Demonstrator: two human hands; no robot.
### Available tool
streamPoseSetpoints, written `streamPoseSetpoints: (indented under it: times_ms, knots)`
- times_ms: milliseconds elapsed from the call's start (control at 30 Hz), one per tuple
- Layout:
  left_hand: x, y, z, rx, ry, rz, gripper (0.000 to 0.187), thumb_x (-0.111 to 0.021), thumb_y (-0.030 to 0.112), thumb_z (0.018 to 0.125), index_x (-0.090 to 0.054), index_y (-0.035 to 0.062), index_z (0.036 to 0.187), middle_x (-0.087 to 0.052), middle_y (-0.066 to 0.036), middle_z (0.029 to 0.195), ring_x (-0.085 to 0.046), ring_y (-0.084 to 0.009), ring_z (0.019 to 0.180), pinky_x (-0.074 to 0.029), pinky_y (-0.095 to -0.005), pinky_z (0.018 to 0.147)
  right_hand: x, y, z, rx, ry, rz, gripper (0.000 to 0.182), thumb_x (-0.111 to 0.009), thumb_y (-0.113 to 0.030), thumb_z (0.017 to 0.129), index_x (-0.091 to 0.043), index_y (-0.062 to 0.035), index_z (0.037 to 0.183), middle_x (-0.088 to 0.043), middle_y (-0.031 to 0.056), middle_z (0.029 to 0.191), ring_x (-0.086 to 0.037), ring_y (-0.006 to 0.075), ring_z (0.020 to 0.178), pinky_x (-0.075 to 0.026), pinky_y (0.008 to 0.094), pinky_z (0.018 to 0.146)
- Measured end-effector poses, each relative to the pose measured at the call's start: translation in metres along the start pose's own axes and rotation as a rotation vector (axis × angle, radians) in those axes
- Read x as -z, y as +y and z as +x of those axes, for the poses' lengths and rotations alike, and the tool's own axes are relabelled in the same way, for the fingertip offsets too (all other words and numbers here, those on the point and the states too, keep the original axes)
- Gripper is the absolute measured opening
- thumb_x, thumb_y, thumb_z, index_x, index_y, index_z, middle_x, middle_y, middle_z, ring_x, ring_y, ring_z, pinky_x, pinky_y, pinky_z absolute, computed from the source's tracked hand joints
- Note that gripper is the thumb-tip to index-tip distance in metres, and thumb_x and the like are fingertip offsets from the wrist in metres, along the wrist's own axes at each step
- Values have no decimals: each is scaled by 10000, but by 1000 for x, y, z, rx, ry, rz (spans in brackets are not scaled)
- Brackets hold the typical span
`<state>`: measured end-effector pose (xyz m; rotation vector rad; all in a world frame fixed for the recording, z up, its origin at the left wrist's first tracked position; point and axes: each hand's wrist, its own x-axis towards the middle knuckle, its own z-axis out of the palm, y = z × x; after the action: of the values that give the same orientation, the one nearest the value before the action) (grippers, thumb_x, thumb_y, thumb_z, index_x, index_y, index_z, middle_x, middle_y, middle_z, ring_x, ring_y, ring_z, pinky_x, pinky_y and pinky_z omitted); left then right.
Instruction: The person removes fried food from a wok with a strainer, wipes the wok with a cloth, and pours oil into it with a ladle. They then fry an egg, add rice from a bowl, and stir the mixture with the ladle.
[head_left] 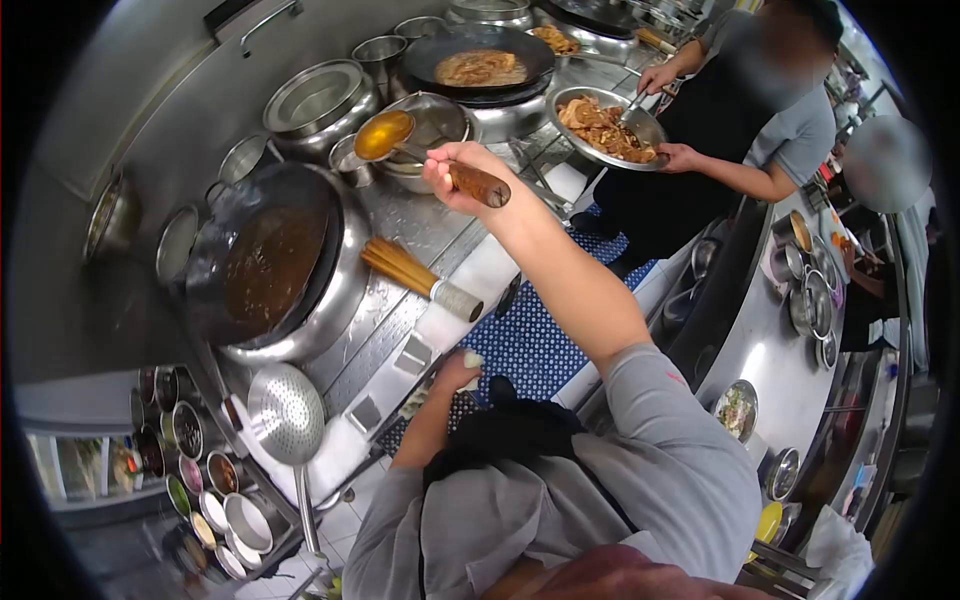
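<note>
My right hand (pixel 462 177) is stretched out over the stove counter, closed around the wooden handle of a ladle (pixel 384 136). Amber liquid shows in the ladle's bowl, which is above a steel pot (pixel 432 112). My left hand (pixel 457 371) is low, near the counter's front edge, closed on a small whitish cloth-like thing (pixel 473 359), mostly hidden by the fingers. A bundled bamboo brush (pixel 415 277) lies on the counter between my hands. To the left, a wok (pixel 262 255) holds brown liquid.
A perforated skimmer (pixel 287 410) lies at the front left, near several seasoning containers (pixel 246 522). Another wok (pixel 480 68) with food stands at the back. A co-worker at the right holds a steel bowl (pixel 607 128) of browned food. A steel counter (pixel 752 345) runs along the right.
</note>
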<state>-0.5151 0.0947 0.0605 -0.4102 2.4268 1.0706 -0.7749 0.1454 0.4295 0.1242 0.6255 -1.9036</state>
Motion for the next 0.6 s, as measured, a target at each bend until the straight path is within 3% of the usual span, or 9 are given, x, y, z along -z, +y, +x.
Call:
streamPoseSetpoints:
  times_ms: [67, 200, 400, 500, 533, 567, 600]
  knots:
    - [-8, -8, 16, 22, -30, -160, 798, -774, 366, 624, -480, 18, 1280, -550, -225, 1240, -527, -354, 1162, -407, -410, 996, 20, -16, 0, 89, 51, -90, 94, -558, -59, 851, -483, -32, 800, -548, 52, 666, -540, 113, 519, -441, 200, 412]
    - [-22, -16, 31, 57, -2, -47, 775, -760, 367, 643, -471, 37, 1281, -548, -234, 1234, -519, -358, 1171, -404, -417, 996, 37, -42, -7, 192, 305, -441, 76, -588, -52, 851, -528, -7, 863, -561, 59, 663, -528, 114, 482, -434, 231, 401]
    - [-24, 24, 21, 169, 53, 300, 668, -742, 324, 662, -521, 34, 1222, -555, -217, 1240, -533, -350, 1161, -428, -437, 976, 71, -51, -11, 334, 338, -832, 136, -619, -40, 805, -620, 52, 906, -562, 72, 639, -507, 123, 417, -415, 274, 372]
    - [9, 49, 23, 225, -276, 278, 680, -722, 418, 677, -544, 57, 1225, -502, -204, 1285, -456, -368, 1230, -386, -434, 1023, 81, -44, -17, 390, 313, -1057, 240, -616, -48, 793, -606, 77, 997, -565, 52, 626, -516, 116, 400, -414, 276, 382]
    - [-7, 30, 34, 212, -220, 317, 667, -727, 400, 673, -556, 52, 1216, -546, -210, 1244, -504, -354, 1192, -408, -440, 999, 86, -40, -19, 425, 319, -1144, 294, -615, -52, 800, -593, 89, 1057, -573, 40, 630, -514, 105, 397, -402, 260, 375]
    - [-17, 14, 47, 214, -290, 327, 669, -730, 392, 668, -557, 46, 1214, -564, -213, 1221, -526, -351, 1166, -420, -439, 985, 89, -37, -21, 459, 323, -1233, 349, -614, -55, 807, -579, 100, 1118, -581, 29, 634, -513, 94, 394, -390, 243, 369]
    - [-22, 6, 57, 217, -358, 332, 670, -733, 385, 664, -558, 40, 1211, -581, -215, 1197, -547, -348, 1140, -432, -439, 970, 88, -35, -24, 442, 384, -1364, 482, -628, -54, 777, -524, 98, 1223, -620, 122, 652, -584, 212, 451, -457, 309, 459]
